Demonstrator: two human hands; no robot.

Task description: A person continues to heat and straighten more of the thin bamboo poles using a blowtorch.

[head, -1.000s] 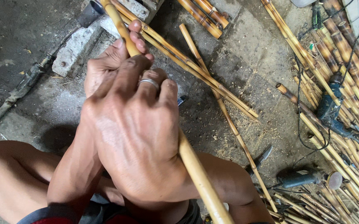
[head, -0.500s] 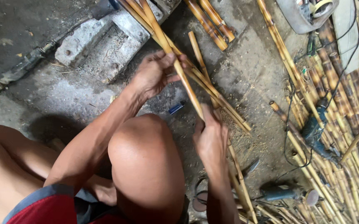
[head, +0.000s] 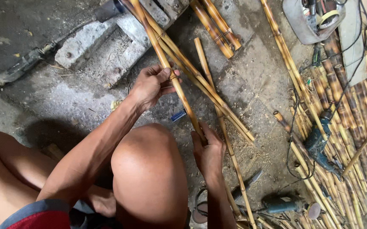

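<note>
Both hands on one bamboo stick: left hand curled around its middle, right hand closed on its near end. I see its long axis running diagonally, pointing up-left above the concrete floor.

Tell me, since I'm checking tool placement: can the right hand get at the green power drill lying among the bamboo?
Probably yes, but not right now: the right hand grips the bamboo stick. The green power drill lies uncovered off to its right.
</note>
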